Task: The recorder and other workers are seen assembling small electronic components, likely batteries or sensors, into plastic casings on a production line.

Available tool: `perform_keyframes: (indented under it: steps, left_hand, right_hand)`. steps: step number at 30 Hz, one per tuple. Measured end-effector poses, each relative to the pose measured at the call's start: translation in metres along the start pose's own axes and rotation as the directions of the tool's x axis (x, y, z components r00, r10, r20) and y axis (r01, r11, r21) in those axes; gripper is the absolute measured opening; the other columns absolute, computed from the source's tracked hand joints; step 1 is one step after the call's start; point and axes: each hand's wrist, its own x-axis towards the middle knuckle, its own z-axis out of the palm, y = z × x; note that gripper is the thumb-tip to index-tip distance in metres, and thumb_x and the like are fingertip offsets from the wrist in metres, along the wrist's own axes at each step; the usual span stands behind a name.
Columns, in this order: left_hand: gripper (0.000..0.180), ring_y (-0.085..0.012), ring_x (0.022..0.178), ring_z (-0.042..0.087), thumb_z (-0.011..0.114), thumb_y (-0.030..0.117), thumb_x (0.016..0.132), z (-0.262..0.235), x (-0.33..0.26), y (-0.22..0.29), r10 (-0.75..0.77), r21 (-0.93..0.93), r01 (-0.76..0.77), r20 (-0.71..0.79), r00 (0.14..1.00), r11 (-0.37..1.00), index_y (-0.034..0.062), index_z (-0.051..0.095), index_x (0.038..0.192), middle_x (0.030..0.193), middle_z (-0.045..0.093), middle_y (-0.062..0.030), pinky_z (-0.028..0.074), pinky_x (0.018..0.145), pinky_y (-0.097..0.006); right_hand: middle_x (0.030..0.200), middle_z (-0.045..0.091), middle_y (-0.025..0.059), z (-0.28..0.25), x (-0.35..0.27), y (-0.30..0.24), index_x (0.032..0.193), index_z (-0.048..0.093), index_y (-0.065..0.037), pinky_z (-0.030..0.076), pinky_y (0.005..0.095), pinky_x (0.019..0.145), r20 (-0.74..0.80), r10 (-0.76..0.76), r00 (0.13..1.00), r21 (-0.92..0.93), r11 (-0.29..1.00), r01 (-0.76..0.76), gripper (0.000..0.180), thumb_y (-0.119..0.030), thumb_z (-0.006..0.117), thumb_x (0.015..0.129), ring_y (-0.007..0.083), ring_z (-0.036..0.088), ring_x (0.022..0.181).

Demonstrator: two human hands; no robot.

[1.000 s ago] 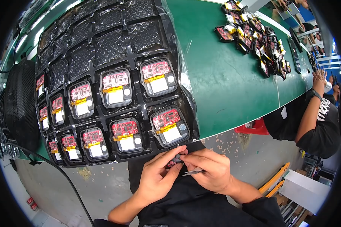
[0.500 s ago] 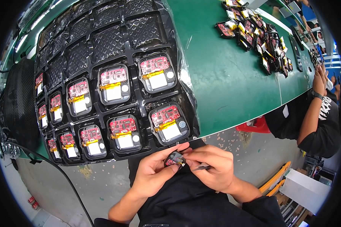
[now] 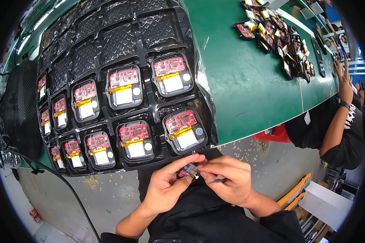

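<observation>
Just off the tray's near edge, my left hand [image 3: 166, 188] grips a small black device housing [image 3: 187, 171] with a red circuit board between thumb and fingers. A small pale connector shows at its right end. My right hand [image 3: 230, 182] is closed, its fingertips touching the housing's right side. A slim dark metal tool [image 3: 218, 180], which looks like tweezers, sticks out between its thumb and fingers; its far end is hidden. Beyond the hands lies a black moulded tray [image 3: 152, 109]. Several open housings [image 3: 185, 130] with red boards, yellow tape and white batteries sit in its nearer pockets.
The tray rests on a green table [image 3: 239, 93]. A pile of similar housings [image 3: 288, 44] lies at the far right. Another person's arm [image 3: 334, 125] is at the right edge, above a red stool [image 3: 278, 133]. A black cable [image 3: 69, 184] hangs at left.
The view has shifted slightly against the tray. In my left hand the housing has tilted a little, and my left fingers curl further over it. At the right the other person's hand has moved up.
</observation>
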Motion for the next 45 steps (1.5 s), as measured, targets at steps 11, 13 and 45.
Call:
perform_keyframes:
  steps: [11, 13, 45]
  left_hand:
    - [0.052, -0.0175, 0.13, 0.058, 0.049, -0.016, 0.096, 0.002, -0.003, 0.004, -0.014, 0.041, 0.015, -0.009, 1.0, 0.999, -0.0023, 0.052, 0.146, 0.144, 0.06, -0.014, 0.049, 0.104, -0.028]
    - [0.052, -0.0179, 0.13, 0.058, 0.049, -0.016, 0.096, 0.002, -0.003, 0.004, -0.007, 0.053, 0.007, -0.006, 1.0, 0.999, -0.0022, 0.052, 0.146, 0.144, 0.06, -0.0142, 0.048, 0.105, -0.029]
    - [0.063, -0.0348, 0.139, 0.053, 0.045, -0.023, 0.089, 0.008, 0.0, -0.003, 0.089, 0.034, -0.087, -0.058, 0.994, 0.996, -0.0058, 0.045, 0.15, 0.147, 0.055, -0.0231, 0.043, 0.117, -0.043]
  right_hand:
    - [0.095, 0.075, 0.0126, 0.003, -0.003, -0.001, 0.106, 0.077, 0.0, 0.062, 0.0305, 0.066, -0.013, -0.007, 1.0, -0.024, 1.0, 0.007, 0.028, 0.003, 0.081, 0.078, 0.0218, 0.075, 0.08]
    - [0.095, 0.076, 0.0123, 0.002, -0.003, -0.003, 0.106, 0.078, -0.001, 0.062, 0.0307, 0.066, -0.018, -0.01, 1.0, -0.037, 0.999, 0.009, 0.027, 0.002, 0.081, 0.079, 0.0221, 0.075, 0.08]
    - [0.096, 0.076, 0.0126, 0.009, -0.006, 0.003, 0.102, 0.078, -0.001, 0.063, 0.0316, 0.068, -0.046, -0.04, 0.998, -0.021, 0.999, 0.039, 0.024, 0.005, 0.08, 0.079, 0.0238, 0.076, 0.081]
